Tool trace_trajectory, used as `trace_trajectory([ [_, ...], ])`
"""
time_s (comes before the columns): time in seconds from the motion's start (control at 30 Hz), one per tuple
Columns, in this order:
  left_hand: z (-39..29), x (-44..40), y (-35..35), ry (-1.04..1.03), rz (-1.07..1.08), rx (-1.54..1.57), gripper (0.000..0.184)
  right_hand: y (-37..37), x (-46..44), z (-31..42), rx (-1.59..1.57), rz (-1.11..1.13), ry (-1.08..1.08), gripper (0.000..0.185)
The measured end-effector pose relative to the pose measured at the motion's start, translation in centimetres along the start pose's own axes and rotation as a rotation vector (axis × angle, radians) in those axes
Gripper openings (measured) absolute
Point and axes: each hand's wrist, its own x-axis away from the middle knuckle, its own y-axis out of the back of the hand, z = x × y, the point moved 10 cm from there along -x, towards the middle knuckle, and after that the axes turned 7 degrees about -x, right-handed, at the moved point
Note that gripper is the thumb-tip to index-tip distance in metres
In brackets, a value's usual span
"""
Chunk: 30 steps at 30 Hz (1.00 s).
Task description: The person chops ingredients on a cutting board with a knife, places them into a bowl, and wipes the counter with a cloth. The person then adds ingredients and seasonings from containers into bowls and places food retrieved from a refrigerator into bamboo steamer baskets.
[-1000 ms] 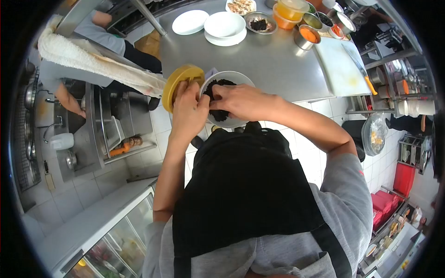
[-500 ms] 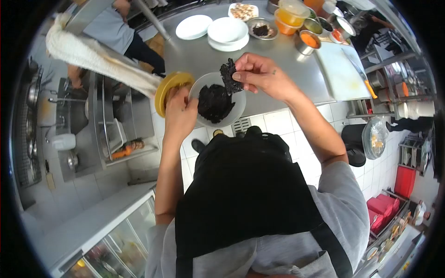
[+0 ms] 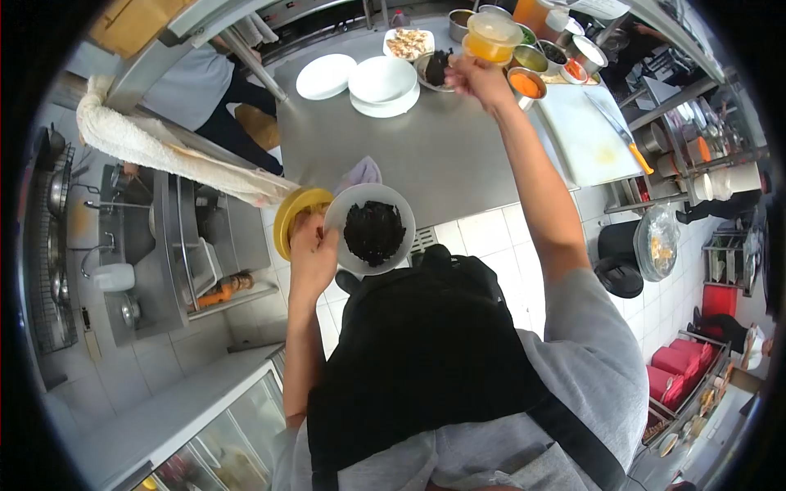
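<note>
My left hand [image 3: 313, 258] is closed on the rim of a translucent white plastic container [image 3: 334, 214] with dark, shredded, leathery-looking pieces [image 3: 375, 233] inside. A yellow lid [image 3: 288, 204] is at the same hand, partly behind the fingers. Across the counter, my right hand [image 3: 481, 82] pinches a dark clump [image 3: 439, 67] of the same look over a small metal bowl [image 3: 426, 80]. Whether the clump touches the bowl's contents I cannot tell. A lilac cloth [image 3: 364, 172] lies behind the container.
White plates [image 3: 326, 78] and a stacked white bowl [image 3: 383, 80] stand on the steel counter [image 3: 327, 135]. A white dish of shredded food [image 3: 409, 44] and a metal cup of orange food [image 3: 526, 84] are near my right hand. A knife [image 3: 618, 131] lies on the white board [image 3: 585, 151].
My right hand has carried the dark clump away from the container, across to the small metal bowl. The container and lid have come nearer my body, and the lilac cloth has come into view.
</note>
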Motion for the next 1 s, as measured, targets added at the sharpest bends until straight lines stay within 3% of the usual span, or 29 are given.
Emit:
trace_trajectory([
  [0.07,0.1,0.6,0.1,0.022,0.0,0.021,0.014,3.5,-2.6,-2.3,0.027,-0.172,0.028,0.016],
  [0.1,0.2,1.0,0.5,0.016,-0.017,0.003,0.014,3.9,-2.3,-3.4,0.031,-0.161,0.029,0.016],
  [0.17,0.4,1.8,1.6,0.02,-0.059,-0.013,0.014,2.3,0.2,-5.3,0.362,0.006,0.093,0.023],
  [0.23,0.3,3.1,2.5,0.011,-0.069,0.127,0.015,-3.0,7.3,-9.2,0.121,0.338,-0.139,0.031],
  [0.3,1.3,4.2,3.6,0.03,-0.05,0.162,0.015,-8.3,14.9,-13.4,0.117,0.667,-0.375,0.044],
  [0.4,1.7,5.1,5.7,0.051,-0.012,0.213,0.015,-15.1,22.5,-15.5,-0.229,0.851,-0.621,0.078],
  [0.53,3.2,5.8,9.6,0.084,-0.024,0.369,0.013,-23.4,26.3,-17.5,-0.865,0.935,-0.88,0.09],
  [0.63,5.8,7.3,13.8,0.124,-0.137,0.424,0.01,-27.7,27.4,-19.8,-1.009,0.903,-1.059,0.087],
  [0.7,8.0,8.5,17.0,0.123,-0.236,0.433,0.013,-31.2,26.8,-18.4,-0.955,0.965,-0.987,0.081],
  [0.83,13.6,12.5,26.6,0.096,-0.676,0.51,0.038,-37.4,25.7,-18.7,-1.007,0.999,-0.957,0.079],
  [0.93,14.5,14.7,31.4,0.137,-0.745,0.583,0.06,-42.7,25.6,-20.3,-0.96,0.96,-0.949,0.076],
  [1.0,15.3,14.2,31.6,0.072,-0.594,0.467,0.078,-46.4,26.6,-22.0,-0.955,0.974,-0.993,0.07],
])
